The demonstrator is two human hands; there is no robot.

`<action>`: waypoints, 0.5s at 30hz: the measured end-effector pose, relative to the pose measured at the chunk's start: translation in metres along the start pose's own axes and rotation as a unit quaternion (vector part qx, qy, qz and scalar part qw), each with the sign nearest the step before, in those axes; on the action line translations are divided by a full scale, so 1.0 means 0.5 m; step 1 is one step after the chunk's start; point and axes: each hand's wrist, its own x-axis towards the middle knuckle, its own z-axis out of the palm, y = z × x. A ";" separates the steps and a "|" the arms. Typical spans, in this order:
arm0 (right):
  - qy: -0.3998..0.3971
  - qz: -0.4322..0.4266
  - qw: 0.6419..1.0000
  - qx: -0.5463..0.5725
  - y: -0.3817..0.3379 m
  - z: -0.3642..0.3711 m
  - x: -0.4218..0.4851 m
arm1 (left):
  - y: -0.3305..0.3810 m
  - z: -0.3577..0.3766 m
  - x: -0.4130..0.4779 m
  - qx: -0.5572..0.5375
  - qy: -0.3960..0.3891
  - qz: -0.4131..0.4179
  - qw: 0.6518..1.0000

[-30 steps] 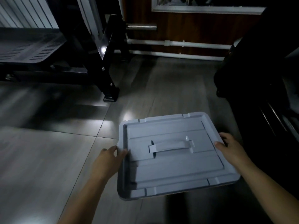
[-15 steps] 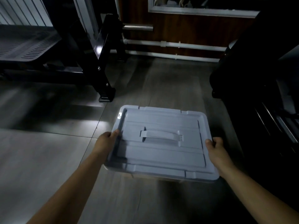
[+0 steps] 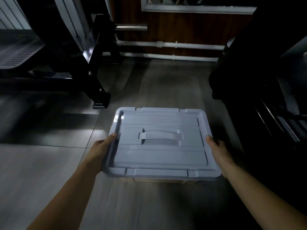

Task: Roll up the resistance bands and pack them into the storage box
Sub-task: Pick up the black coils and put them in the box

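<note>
Levelled from its tilt of a second ago, the grey lid (image 3: 159,153) now lies flat over the storage box (image 3: 157,180), which shows only as a sliver under the near edge, over the tiled floor (image 3: 49,171) near a black bench frame (image 3: 99,97). Your left hand (image 3: 99,151) grips the lid's left rim and your right hand (image 3: 219,151) its right rim, thumbs on top.

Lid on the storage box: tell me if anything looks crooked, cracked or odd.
Nothing stands out. The lid lies level and square over the box, its handle flat, no cracks visible. The left hand and right hand hold its side edges.
</note>
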 end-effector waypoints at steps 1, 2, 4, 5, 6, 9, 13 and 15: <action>0.010 -0.009 1.000 0.003 0.001 0.001 0.003 | 0.000 0.001 0.001 0.016 0.026 0.003 1.000; 0.020 -0.019 1.000 0.005 0.004 0.002 0.006 | 0.002 0.001 0.004 0.029 0.045 0.015 0.998; 0.035 -0.029 0.999 0.010 0.006 0.002 0.005 | 0.012 0.001 0.004 0.060 0.061 0.055 0.995; 0.038 -0.030 0.999 0.014 0.006 0.002 0.003 | 0.016 0.001 0.005 0.086 0.071 0.079 0.991; 0.042 -0.036 0.998 0.019 0.007 0.001 0.004 | 0.019 0.004 0.007 0.112 0.087 0.103 0.985; 0.041 -0.046 0.998 0.012 0.000 0.000 0.000 | 0.019 0.015 0.011 0.169 0.129 0.145 0.966; 0.049 -0.067 0.997 -0.003 -0.007 0.000 -0.004 | 0.016 0.023 0.016 0.214 0.145 0.163 0.952; 0.036 -0.066 0.997 -0.008 -0.010 0.002 -0.010 | 0.018 0.025 0.020 0.226 0.153 0.168 0.947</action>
